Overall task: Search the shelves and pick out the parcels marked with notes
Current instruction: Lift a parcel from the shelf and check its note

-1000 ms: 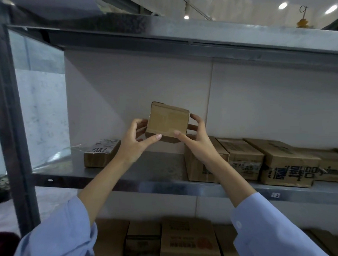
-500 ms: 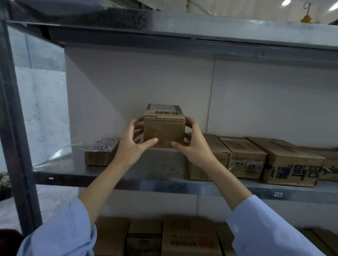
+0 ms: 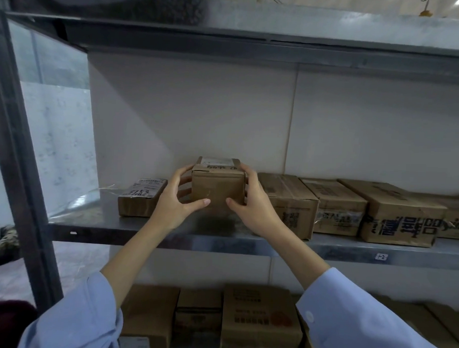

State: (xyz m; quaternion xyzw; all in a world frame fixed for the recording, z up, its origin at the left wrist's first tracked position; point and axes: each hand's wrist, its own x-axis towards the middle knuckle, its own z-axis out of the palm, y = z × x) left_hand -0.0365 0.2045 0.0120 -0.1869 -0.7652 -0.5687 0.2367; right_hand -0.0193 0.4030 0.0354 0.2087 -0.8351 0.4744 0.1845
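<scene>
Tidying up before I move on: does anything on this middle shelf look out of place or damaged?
Only a minor thing. Clear plastic film bunches loosely at the left end of the shelf, beside the flat labelled box. The small box held between the left hand and right hand looks intact.

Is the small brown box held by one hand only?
No, the left hand and the right hand both grip the small brown box, one at each side.

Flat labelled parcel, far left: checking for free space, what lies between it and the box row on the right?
Head view: a small box, gripped by the left hand and right hand, low over the shelf; whether it touches is unclear.
</scene>
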